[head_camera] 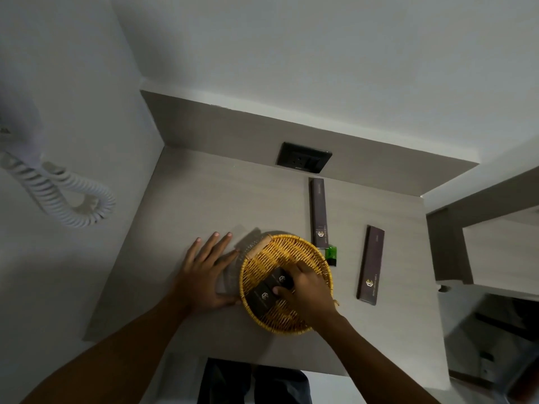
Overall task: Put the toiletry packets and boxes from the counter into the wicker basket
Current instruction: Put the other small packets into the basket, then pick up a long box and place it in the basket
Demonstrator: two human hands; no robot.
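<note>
Both hands worked at the wicker basket (287, 284), which sat near the front edge of the counter (204, 205), about midway along it. Left hand (204, 272) lay flat on the counter with its fingers spread, its thumb against the basket's left rim; something translucent lay under the palm, too blurred to identify. Right hand (309, 290) reached down into the basket, fingers curled over a small dark box (281, 278) with a pale logo, thumb pressed at its near edge. A second small dark box (261, 298) lay just beside the first, toward the basket's front left, and the two appeared to touch.

Two long dark boxes remained on the counter. One long box (318, 212) lay behind the basket, running from near the back edge down to the basket's rear right rim. Another long box (371, 265) lay well to the right of the basket, toward the counter's right edge, its logo end nearest the front. A small green packet (331, 253) lay just beside the basket's right rim, at the near end of the first long box.

A black socket plate (303, 157) was set in the upstand at the counter's back edge. On the left wall hung a white coiled cord (70, 196).
</note>
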